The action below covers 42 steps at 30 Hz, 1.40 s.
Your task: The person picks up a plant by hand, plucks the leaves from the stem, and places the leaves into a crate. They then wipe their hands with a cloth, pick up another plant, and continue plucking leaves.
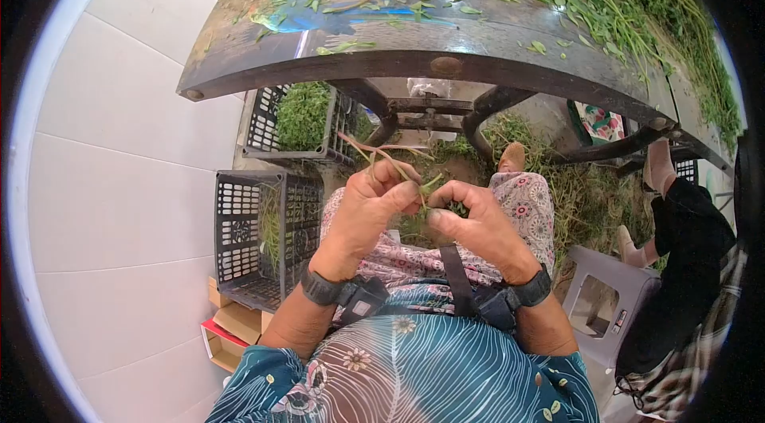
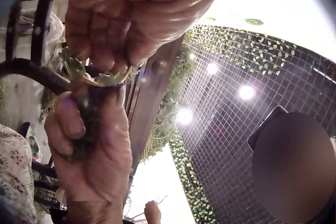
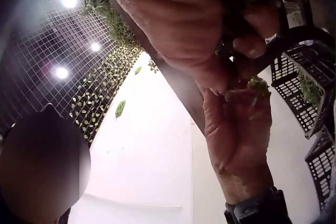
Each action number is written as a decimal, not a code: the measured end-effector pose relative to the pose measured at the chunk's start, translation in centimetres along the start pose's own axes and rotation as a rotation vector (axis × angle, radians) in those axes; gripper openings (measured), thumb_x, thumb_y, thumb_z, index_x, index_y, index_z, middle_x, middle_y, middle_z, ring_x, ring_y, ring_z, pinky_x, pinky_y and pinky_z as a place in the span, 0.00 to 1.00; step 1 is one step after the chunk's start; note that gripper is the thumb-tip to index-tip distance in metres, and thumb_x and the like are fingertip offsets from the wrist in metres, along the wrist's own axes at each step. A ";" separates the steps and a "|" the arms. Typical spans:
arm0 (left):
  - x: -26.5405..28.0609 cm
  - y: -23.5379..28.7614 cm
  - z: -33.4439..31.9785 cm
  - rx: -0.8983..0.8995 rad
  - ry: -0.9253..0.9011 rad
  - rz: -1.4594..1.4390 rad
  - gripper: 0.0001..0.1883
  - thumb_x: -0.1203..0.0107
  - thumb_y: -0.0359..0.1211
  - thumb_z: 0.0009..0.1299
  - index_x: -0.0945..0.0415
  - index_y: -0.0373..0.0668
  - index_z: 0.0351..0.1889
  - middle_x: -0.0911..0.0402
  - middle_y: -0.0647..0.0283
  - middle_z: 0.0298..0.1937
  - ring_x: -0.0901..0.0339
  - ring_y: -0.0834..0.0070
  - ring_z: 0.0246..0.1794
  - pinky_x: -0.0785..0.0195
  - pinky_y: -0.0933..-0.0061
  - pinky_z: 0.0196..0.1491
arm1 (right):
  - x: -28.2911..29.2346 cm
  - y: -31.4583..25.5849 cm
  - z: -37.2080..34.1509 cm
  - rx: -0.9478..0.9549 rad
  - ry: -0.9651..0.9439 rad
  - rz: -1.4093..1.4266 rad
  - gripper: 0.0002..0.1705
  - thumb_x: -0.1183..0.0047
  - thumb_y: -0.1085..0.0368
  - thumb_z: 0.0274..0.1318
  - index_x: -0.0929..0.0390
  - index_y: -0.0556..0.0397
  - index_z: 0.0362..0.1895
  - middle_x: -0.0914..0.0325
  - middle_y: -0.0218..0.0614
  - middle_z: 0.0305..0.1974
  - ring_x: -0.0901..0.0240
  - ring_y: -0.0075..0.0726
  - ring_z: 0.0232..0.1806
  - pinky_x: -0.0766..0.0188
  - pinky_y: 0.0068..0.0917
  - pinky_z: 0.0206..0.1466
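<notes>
In the head view, my left hand (image 1: 366, 212) pinches a thin reddish-green plant stem (image 1: 368, 150) whose long ends stick out above the fingers. My right hand (image 1: 482, 224) meets it fingertip to fingertip, thumb and forefinger pinching the leafy end of the sprig (image 1: 430, 184). Seen from the left wrist, a wad of dark green leaves (image 2: 90, 132) is tucked in the curled fingers of the right hand. A few leaves (image 2: 109, 80) show between the two hands there. The right wrist view has a small leaf (image 3: 258, 85) by the left fingertips.
A dark wooden table (image 1: 319, 72) stands ahead, strewn with loose leaves and a heap of leafy stems (image 1: 590, 8). To the left are a black crate (image 1: 249, 236) and another crate of greens (image 1: 303, 116). A grey stool (image 1: 602, 295) and another person's legs (image 1: 677, 224) are at right.
</notes>
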<state>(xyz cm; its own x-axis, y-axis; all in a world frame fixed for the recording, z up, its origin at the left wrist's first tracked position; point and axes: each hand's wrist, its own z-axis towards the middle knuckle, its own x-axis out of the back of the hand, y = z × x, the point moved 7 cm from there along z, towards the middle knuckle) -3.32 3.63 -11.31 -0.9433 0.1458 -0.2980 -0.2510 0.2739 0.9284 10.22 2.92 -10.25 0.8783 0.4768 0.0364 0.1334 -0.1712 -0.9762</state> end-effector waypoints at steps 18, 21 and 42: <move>-1.4 0.0 0.0 0.002 -0.023 0.029 0.05 0.48 0.27 0.63 0.29 0.39 0.36 0.25 0.66 0.37 0.25 0.79 0.33 0.28 0.78 0.39 | 1.5 4.7 0.5 -0.187 0.210 0.613 0.10 0.53 0.65 0.52 0.30 0.60 0.35 0.27 0.33 0.27 0.35 0.23 0.24 0.37 0.21 0.27; -1.6 0.1 -0.1 0.017 -0.001 0.049 0.05 0.48 0.27 0.64 0.30 0.39 0.36 0.26 0.66 0.37 0.25 0.78 0.33 0.28 0.77 0.40 | 2.9 5.3 0.8 -0.080 0.319 0.395 0.09 0.54 0.65 0.53 0.31 0.58 0.35 0.28 0.30 0.27 0.38 0.18 0.23 0.40 0.17 0.26; -0.9 0.3 -0.3 0.018 -0.045 0.060 0.05 0.47 0.27 0.62 0.29 0.39 0.35 0.24 0.64 0.37 0.25 0.78 0.36 0.30 0.76 0.42 | 1.1 -0.9 -0.5 0.326 0.250 -0.366 0.09 0.51 0.70 0.43 0.25 0.57 0.33 0.28 0.45 0.30 0.29 0.48 0.33 0.33 0.34 0.37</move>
<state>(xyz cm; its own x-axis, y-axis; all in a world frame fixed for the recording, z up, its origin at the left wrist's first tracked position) -2.57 3.33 -10.69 -0.9458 0.2049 -0.2521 -0.1900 0.2804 0.9409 11.34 3.17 -9.18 0.8888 0.2287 0.3971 0.3365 0.2625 -0.9043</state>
